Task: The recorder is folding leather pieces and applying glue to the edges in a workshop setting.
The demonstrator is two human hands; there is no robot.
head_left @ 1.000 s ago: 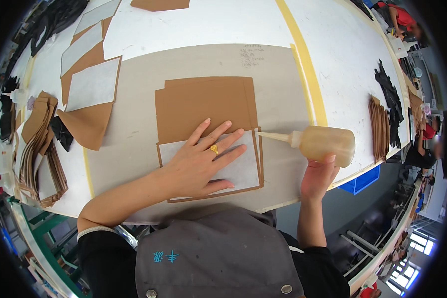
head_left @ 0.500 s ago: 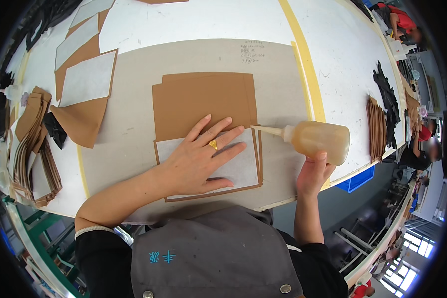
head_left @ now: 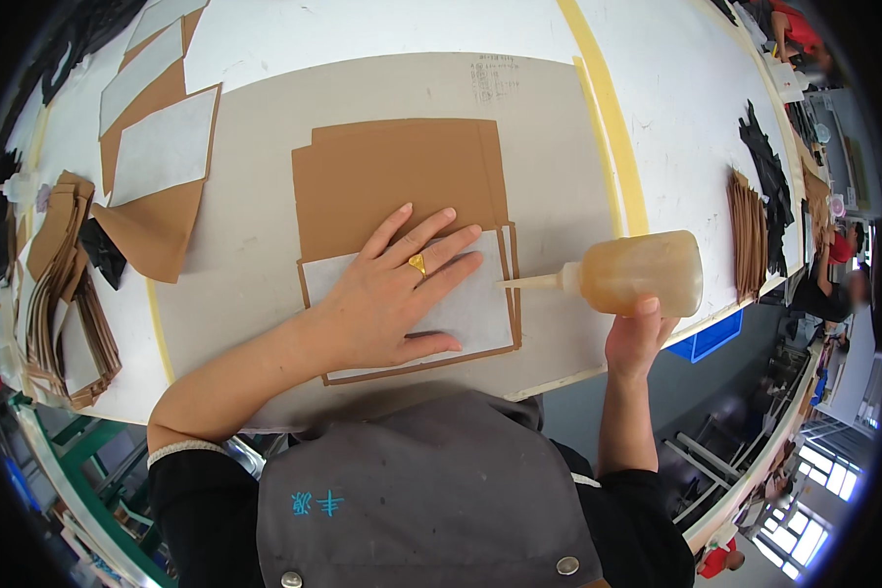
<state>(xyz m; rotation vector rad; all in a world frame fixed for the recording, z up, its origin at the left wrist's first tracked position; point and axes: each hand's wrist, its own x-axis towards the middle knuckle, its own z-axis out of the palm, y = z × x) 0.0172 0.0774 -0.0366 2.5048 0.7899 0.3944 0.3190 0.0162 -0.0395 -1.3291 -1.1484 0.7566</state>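
My left hand (head_left: pixel 392 279), a yellow ring on one finger, lies flat with fingers spread on a white-faced panel with brown edges (head_left: pixel 470 318). Its fingertips point toward a plain brown panel (head_left: pixel 397 167) on the far side. In my right hand (head_left: pixel 637 338) is a translucent squeeze bottle (head_left: pixel 642 272), tilted on its side and partly filled with amber liquid. The bottle's long thin nozzle (head_left: pixel 534 281) points left, its tip at the right border of the white face. Whether the tip touches the panel, I cannot tell.
Brown pieces with white faces (head_left: pixel 162 147) overlap at the far left, near a black folded piece (head_left: pixel 103 253) and a brown stack (head_left: pixel 64 284). Further right are another brown stack (head_left: pixel 745 235), black strips (head_left: pixel 766 186) and yellow tape (head_left: pixel 617 127). A blue crate (head_left: pixel 710 338) stands below the table edge.
The bottle has moved toward me, its nozzle tip sliding down along the panel's right border. My left hand stays flat on the panel. The whole view has shifted slightly.
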